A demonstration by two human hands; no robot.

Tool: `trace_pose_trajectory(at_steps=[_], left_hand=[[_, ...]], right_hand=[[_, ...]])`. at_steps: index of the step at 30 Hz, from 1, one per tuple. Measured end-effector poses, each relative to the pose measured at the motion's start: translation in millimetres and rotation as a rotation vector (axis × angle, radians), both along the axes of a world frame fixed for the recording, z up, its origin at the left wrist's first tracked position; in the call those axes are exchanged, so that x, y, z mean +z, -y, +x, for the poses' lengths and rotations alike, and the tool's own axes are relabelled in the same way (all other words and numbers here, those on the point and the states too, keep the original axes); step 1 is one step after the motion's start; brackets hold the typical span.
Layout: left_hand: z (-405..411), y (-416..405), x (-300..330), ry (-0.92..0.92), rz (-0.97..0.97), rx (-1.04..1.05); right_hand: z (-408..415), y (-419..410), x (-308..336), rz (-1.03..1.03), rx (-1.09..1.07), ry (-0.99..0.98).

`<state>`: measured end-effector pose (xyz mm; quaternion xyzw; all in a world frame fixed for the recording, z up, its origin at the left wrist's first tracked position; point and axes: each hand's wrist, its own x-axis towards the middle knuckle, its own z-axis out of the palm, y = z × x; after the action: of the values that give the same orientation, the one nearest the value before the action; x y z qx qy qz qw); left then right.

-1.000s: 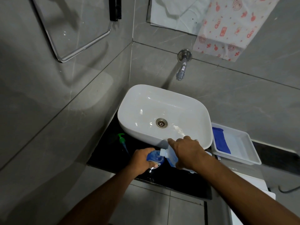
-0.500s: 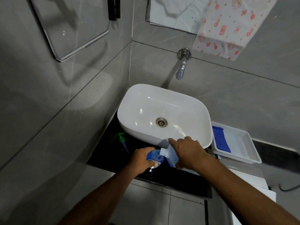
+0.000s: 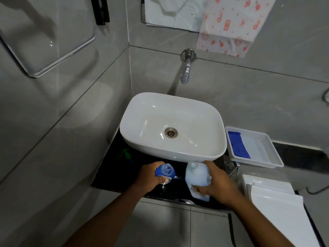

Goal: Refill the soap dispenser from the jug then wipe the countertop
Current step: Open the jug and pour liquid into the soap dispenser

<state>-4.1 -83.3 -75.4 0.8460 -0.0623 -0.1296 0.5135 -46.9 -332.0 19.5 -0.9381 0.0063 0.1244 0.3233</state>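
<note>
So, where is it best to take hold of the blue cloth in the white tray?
Pinch the blue cloth at its near end from above. It lies flat along the left wall of the white tray, so the raised rim probably blocks a sideways approach.

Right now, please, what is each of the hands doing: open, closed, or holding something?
Left hand: closed around the dispenser, its neck open.
Right hand: closed around the jug, its spout apart from the dispenser.

A white basin is set on a black countertop. Beside the basin, a blue cloth is seen in a white tray. Above it, red prints are scattered over a white towel.
</note>
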Motion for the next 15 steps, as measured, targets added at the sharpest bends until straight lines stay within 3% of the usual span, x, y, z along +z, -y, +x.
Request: trace_pose_trajectory(at_steps=[7,15], left_hand=[[-2.1,1.1,0.2,0.003,-0.032,0.060],[-0.6,0.8,0.0,-0.036,-0.064,0.072]], right_hand=[[-42.6,60.5,-52.4,0.266,-0.399,0.151],[-42.9,71.5,-57.0,0.318,-0.392,0.204]])
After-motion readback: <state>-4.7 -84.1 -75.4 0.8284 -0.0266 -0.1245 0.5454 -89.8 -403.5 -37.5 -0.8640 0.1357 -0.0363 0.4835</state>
